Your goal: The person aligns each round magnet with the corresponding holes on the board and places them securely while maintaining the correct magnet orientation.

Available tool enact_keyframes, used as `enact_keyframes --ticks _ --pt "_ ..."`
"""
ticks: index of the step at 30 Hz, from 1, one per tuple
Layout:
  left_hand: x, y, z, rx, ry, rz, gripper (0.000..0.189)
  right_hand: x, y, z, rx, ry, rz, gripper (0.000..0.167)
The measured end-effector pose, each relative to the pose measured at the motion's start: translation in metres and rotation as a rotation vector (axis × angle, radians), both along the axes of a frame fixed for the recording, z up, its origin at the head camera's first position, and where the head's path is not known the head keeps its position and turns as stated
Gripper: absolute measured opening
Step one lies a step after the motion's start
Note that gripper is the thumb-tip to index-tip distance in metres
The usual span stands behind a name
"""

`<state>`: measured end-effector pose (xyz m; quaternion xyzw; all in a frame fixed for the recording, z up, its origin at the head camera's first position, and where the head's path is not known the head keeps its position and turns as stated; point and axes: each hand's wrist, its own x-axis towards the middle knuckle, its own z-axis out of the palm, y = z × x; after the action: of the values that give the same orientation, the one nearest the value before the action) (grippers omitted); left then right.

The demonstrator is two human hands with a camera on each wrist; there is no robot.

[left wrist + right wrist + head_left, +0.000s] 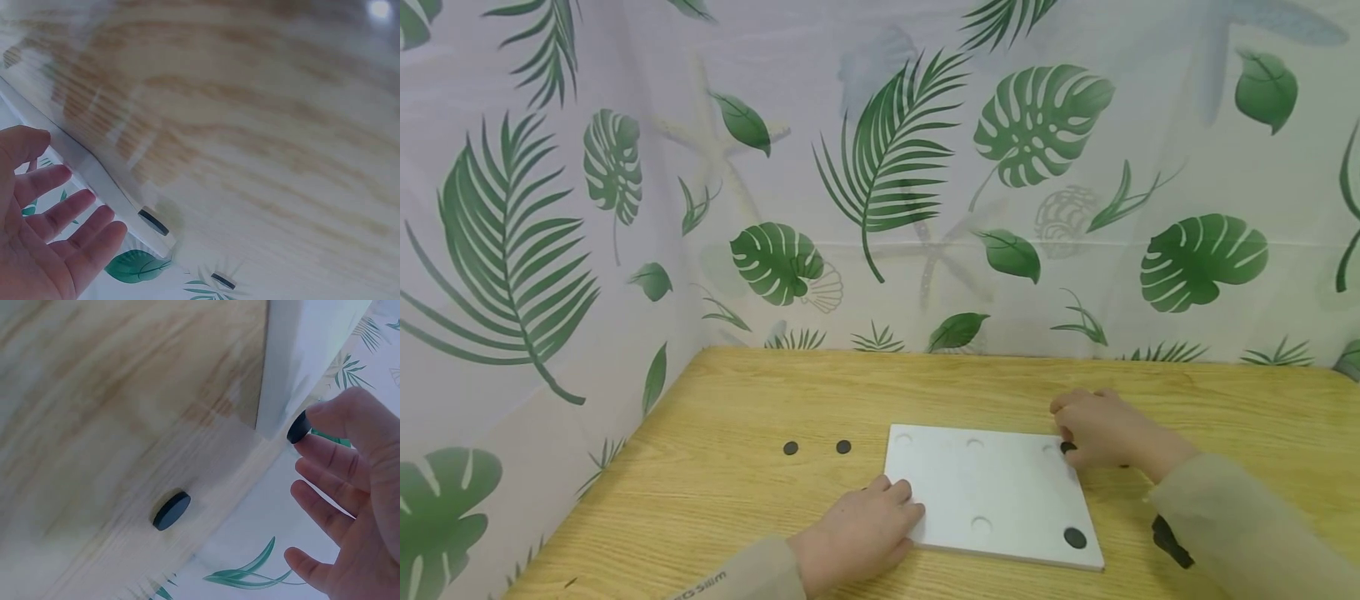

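Wood-grained table (730, 475) bears a white board (992, 487); the left hand (868, 525), fingers slightly spread, is at its left edge; the right hand (1116, 432) pinches a black disc (299, 427) beside the far right corner. Best keep board steady, disc level.

Pale beige on both arms here: the left sleeve (766, 573) sports dark lettering (700, 586), blurry, seemingly ending in "lim"; the right sleeve (1240, 521) matches it, and left hand (867, 527) and right hand (1108, 429), both bare!
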<state>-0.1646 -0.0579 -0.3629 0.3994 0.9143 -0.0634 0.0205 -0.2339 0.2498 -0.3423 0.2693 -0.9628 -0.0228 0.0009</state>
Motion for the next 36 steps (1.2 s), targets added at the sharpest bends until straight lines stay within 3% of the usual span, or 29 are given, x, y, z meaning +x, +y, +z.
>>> enact_keyframes --ticks 36 --pt "-0.001 -0.002 -0.002 0.005 0.017 -0.022 0.018 -0.009 -0.016 -0.008 -0.005 -0.054 -0.008 0.025"
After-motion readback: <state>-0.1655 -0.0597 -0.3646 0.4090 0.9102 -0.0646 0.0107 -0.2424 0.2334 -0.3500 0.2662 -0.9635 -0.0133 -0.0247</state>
